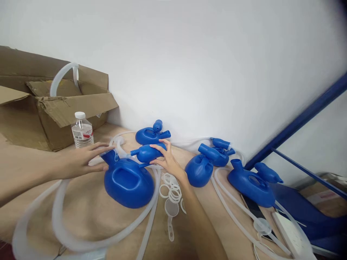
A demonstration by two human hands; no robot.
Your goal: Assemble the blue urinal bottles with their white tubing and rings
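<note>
Even, fairly bright light washes the pale wall [189, 72], apparently from above, leaving soft shadows on the counter [89, 213]. Wide-angle distortion bends the edges; corners darken at upper right, and the near tubing [81, 243] blurs.

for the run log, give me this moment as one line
left hand: at blue jug neck | right hand: on smaller blue bottle | white rings: beside jug

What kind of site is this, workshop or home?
Can't say for sure; looks like a makeshift assembly bench: several similar blue containers with hoses, loose white rings, and an open cardboard box.
</note>
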